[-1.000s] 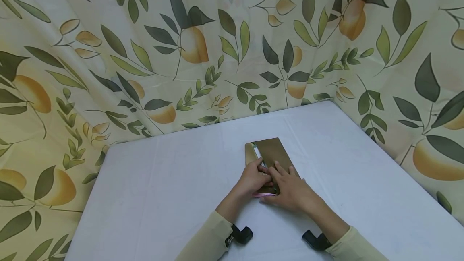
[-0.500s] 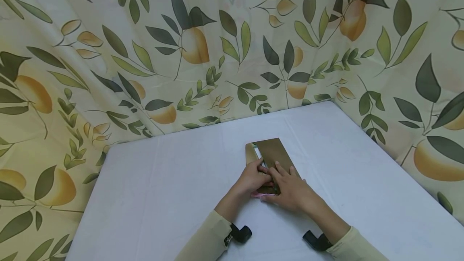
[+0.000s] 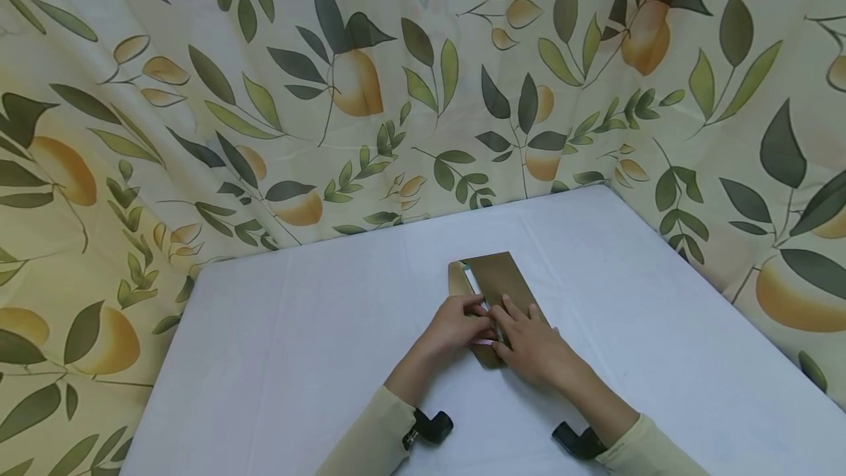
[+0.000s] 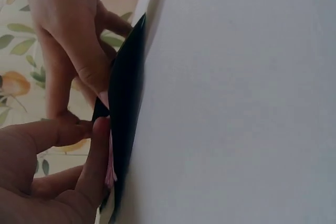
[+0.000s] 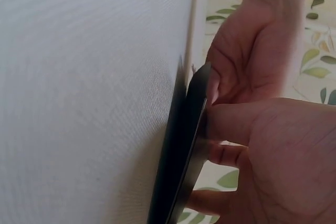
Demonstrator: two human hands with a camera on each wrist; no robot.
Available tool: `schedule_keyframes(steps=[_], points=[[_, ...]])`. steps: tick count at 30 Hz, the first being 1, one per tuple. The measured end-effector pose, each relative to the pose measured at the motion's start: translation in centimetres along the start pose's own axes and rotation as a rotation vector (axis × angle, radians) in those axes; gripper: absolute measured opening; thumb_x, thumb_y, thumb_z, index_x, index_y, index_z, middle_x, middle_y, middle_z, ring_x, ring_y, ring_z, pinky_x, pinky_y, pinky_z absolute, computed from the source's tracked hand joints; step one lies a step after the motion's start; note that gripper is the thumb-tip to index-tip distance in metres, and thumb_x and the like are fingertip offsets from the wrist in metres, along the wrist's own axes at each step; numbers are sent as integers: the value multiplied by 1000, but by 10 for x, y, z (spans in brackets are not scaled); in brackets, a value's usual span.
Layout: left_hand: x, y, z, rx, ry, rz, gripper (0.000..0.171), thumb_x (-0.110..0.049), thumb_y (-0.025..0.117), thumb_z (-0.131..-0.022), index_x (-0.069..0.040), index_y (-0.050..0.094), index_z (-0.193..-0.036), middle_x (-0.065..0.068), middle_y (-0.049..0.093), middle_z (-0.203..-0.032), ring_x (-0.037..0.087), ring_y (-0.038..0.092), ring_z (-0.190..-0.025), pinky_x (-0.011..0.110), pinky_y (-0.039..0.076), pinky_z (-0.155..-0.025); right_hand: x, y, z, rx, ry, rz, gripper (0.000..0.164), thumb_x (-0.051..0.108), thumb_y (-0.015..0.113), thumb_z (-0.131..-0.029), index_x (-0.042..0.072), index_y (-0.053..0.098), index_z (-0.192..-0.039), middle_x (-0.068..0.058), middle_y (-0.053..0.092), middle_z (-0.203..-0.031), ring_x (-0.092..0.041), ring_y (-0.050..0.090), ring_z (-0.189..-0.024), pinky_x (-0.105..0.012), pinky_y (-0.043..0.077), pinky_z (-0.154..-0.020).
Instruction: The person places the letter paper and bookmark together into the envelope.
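Note:
A flat brown envelope [image 3: 505, 274], dark on its underside, lies on the white-covered table with its left flap standing partly open. Along the opening shows a narrow white strip [image 3: 470, 279], mostly hidden by fingers, and something pink [image 3: 484, 342] sticks out lower down. In the left wrist view it appears as thin pink strands [image 4: 109, 169], like a tassel. My left hand [image 3: 456, 325] pinches at this opening with curled fingers, the thumb beside the strands. My right hand [image 3: 535, 344] rests on the envelope, fingers spread over its face and thumb at its near edge.
The white tablecloth [image 3: 317, 344] spreads around the envelope. Behind and to both sides hangs a curtain [image 3: 370, 167] printed with fruit and leaves. A black wrist camera [image 3: 432, 428] sits at the left sleeve, another black wrist camera [image 3: 576, 439] at the right.
The pink piece has shifted up from the envelope's near end, where a brown corner now shows. My right thumb has drawn in toward the opening; the left forearm has shifted slightly left.

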State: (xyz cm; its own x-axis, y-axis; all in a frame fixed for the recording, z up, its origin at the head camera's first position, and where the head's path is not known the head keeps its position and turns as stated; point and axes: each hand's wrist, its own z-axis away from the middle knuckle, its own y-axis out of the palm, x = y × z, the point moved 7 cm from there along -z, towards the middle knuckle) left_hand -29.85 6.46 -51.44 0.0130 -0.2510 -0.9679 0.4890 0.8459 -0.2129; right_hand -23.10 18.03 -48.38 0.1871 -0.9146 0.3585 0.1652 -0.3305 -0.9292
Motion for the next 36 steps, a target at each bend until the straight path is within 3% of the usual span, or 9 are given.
schedule_keyframes(steps=[3, 8, 13, 16, 20, 23, 28, 36], points=[[-7, -13, 5, -78, 84, -95, 41, 2, 66, -90, 5, 66, -130, 2, 68, -99, 10, 70, -73, 23, 54, -63, 0, -1, -1, -7, 6, -4, 40, 31, 65, -103, 17, 52, -138, -27, 35, -160, -70, 31, -133, -87, 36, -81], [-21, -35, 17, -213, 180, -151, 31, 5, 64, -88, 1, 70, -118, 7, 64, -104, 12, 67, -76, 26, 54, -62, 1, -4, -1, -22, 15, -14, 38, 25, 59, -104, 14, 52, -139, -27, 35, -159, -71, 30, -133, -87, 35, -83], [-17, -51, 22, -342, 105, -289, 34, -2, 70, -87, -3, 64, -121, 8, 61, -103, 16, 56, -79, 31, 49, -68, 2, -7, 0, -47, 6, -27, 37, 18, 52, -104, 11, 52, -139, -28, 37, -158, -71, 32, -131, -87, 37, -82], [-7, -51, 22, -317, 33, -309, 40, -13, 74, -91, -2, 59, -126, 5, 64, -97, 18, 59, -79, 35, 50, -70, 2, -7, 0, -55, 4, -50, 31, 20, 52, -105, 12, 53, -135, -29, 38, -157, -72, 33, -130, -86, 38, -80], [4, -41, 22, -198, -21, -217, 57, -24, 75, -95, 2, 49, -139, 2, 68, -85, 17, 67, -67, 32, 53, -64, 2, -8, -1, -86, 0, -79, 31, 25, 57, -105, 12, 53, -133, -31, 37, -156, -73, 34, -128, -83, 42, -82], [6, -36, 21, -151, -30, -121, 65, -18, 74, -96, 4, 41, -147, 3, 68, -80, 19, 68, -58, 30, 54, -55, 1, -8, -3, -111, -2, -97, 35, 28, 62, -104, 12, 53, -133, -33, 36, -156, -73, 34, -128, -81, 44, -81], [5, -34, 22, -152, -14, -7, 69, -3, 75, -93, 4, 35, -150, 7, 66, -83, 24, 70, -56, 34, 57, -52, 3, -5, -5, -126, 14, -109, 40, 29, 64, -102, 11, 53, -135, -32, 34, -158, -71, 34, -130, -79, 45, -83], [-2, -37, 21, -186, 0, -13, 72, -3, 77, -89, 5, 38, -149, 9, 68, -96, 27, 71, -60, 35, 60, -58, 7, -7, -4, -135, 25, -130, 43, 30, 65, -103, 10, 50, -137, -33, 33, -158, -67, 36, -132, -77, 42, -91]])
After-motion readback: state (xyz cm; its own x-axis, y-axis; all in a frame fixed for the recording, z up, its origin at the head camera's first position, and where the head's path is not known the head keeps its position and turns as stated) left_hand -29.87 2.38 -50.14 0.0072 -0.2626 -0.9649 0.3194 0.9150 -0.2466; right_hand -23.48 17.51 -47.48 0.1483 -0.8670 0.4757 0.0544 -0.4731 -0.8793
